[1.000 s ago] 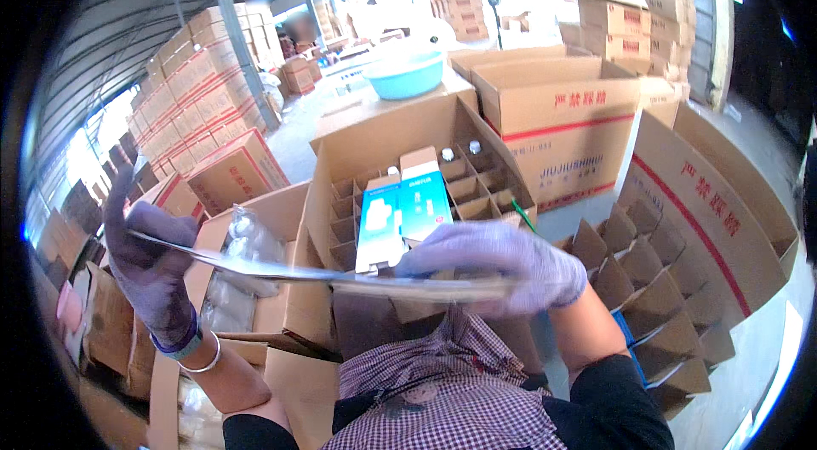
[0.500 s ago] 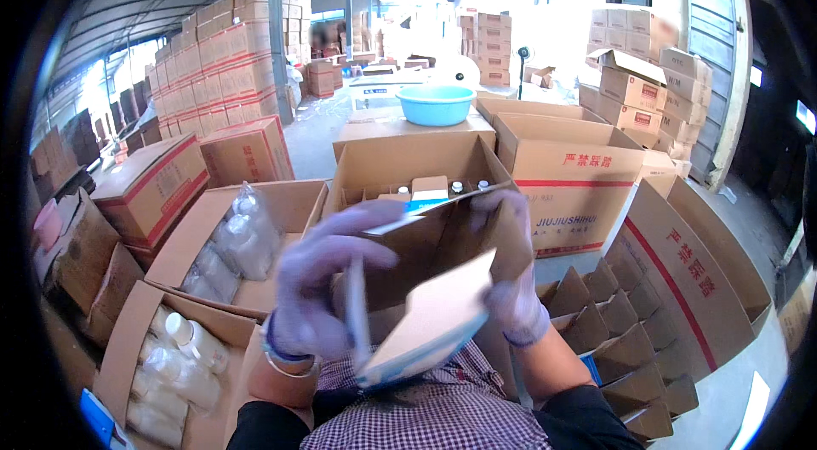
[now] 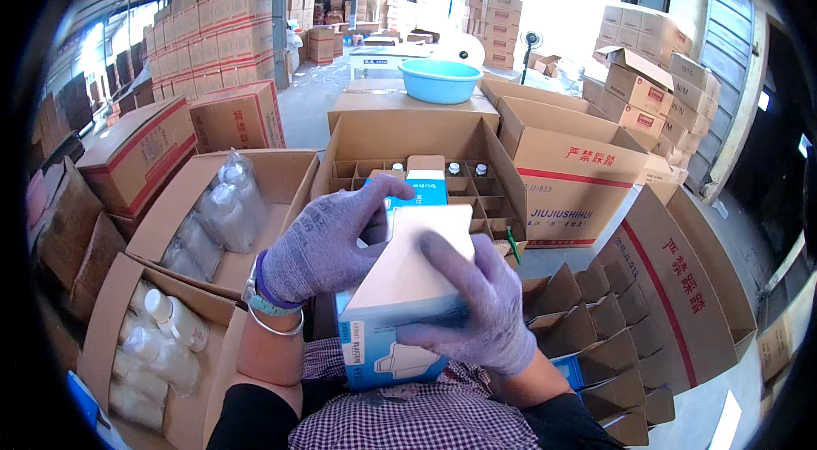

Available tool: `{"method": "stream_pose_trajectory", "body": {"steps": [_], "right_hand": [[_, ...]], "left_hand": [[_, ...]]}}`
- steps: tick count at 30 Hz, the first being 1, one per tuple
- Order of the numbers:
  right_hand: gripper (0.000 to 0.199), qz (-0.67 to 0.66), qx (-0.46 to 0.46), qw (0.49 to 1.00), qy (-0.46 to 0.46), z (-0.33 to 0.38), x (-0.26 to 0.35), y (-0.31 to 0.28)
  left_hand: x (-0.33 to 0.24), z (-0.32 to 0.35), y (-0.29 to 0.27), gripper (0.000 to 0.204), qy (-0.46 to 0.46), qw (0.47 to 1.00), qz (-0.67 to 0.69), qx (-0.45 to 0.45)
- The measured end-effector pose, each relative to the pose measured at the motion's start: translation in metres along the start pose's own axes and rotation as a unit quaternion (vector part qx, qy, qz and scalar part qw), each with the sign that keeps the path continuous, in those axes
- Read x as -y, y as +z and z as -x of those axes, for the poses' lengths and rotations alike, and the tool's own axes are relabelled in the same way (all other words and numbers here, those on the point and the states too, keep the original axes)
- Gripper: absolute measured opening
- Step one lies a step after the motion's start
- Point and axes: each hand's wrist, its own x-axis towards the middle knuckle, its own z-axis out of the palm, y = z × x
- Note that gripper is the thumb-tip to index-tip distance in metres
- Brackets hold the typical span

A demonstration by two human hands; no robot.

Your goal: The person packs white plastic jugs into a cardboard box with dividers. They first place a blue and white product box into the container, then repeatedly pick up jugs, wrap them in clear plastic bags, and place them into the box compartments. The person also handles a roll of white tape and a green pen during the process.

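Observation:
In front of my chest is a small blue-and-white carton point(image 3: 396, 356) with a pale flap standing up at its top. My left hand point(image 3: 328, 241), in a grey-purple knit glove, has its fingers curled at the flap's left edge. Across the flap and the carton's right side lies my gloved right hand point(image 3: 481, 305), its thumb over the pale face. Just beyond, a large cardboard box point(image 3: 408, 133) has dividers inside. Within it are several capped bottles point(image 3: 454, 169) and another blue carton point(image 3: 425, 188). The inside of the carton I hold is hidden.
To my left, two open boxes point(image 3: 225, 307) hold white bottles point(image 3: 176, 320) in clear plastic. On my right is a divided box point(image 3: 587, 326) of cardboard cells. A blue basin point(image 3: 440, 80) rests on a carton ahead, and stacked boxes point(image 3: 225, 33) stand farther back.
The small carton has gone from tilted and blurred to more upright, its printed blue side now showing. My right hand has come in from the right, and my left hand has risen slightly.

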Motion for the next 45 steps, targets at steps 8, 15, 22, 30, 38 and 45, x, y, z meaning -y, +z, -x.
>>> {"method": "stream_pose_trajectory", "body": {"steps": [8,15,22,30,38,45], "right_hand": [[0.078,0.077,0.060,0.994,-0.050,-0.012,-0.015,-0.007],[0.063,-0.133,0.051,0.984,-0.106,-0.012,-0.012,-0.032],[0.055,-0.266,0.223,0.920,0.182,-0.012,-0.093,-0.006],[0.061,-0.250,-0.083,0.914,0.308,0.042,-0.108,-0.153],[0.047,0.095,-0.124,0.781,0.605,0.215,-0.069,-0.221],[0.032,0.138,0.176,0.720,0.657,0.338,-0.130,-0.094]], "left_hand": [[0.036,0.004,0.052,0.033,0.019,0.883,0.267,-0.385],[0.023,0.031,0.042,0.033,-0.072,0.914,0.315,-0.244],[-0.058,0.044,0.033,0.031,0.392,0.879,0.256,-0.090],[0.051,-0.025,0.065,0.060,0.211,0.951,-0.005,-0.228],[0.343,-0.025,0.173,0.131,-0.189,0.921,-0.281,0.190],[0.361,-0.035,0.192,0.096,-0.232,0.865,-0.362,0.257]]}}
